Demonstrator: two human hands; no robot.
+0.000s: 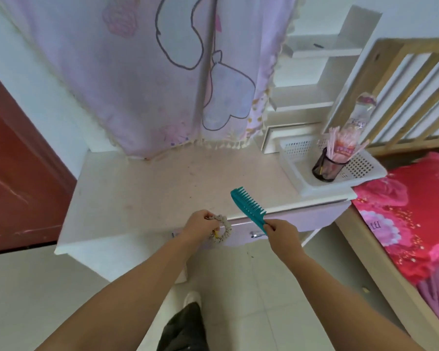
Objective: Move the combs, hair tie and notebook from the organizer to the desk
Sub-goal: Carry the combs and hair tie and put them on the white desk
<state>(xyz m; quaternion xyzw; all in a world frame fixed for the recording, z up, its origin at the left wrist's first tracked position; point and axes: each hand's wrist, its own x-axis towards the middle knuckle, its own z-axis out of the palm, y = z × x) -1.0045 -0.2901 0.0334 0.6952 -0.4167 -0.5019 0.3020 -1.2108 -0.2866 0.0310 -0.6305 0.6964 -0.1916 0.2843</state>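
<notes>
Over the table's (142, 188) front edge, the left hand (200, 225) has its fingers closed on a pale hair tie (223, 230) that hangs as a loop beside them. To its right, the right hand (280, 233) pinches the handle of a teal comb (249, 205). The comb's long axis slants up and left over the table, teeth facing right toward the white basket (314, 188).

The left hand (200, 225) hides part of the hair tie (222, 230). The comb (249, 207) loses its handle end inside the right hand (283, 235). The mesh cup (326, 167) masks the organizer (322, 190) floor, and the edge cuts off the bed (416, 216).
</notes>
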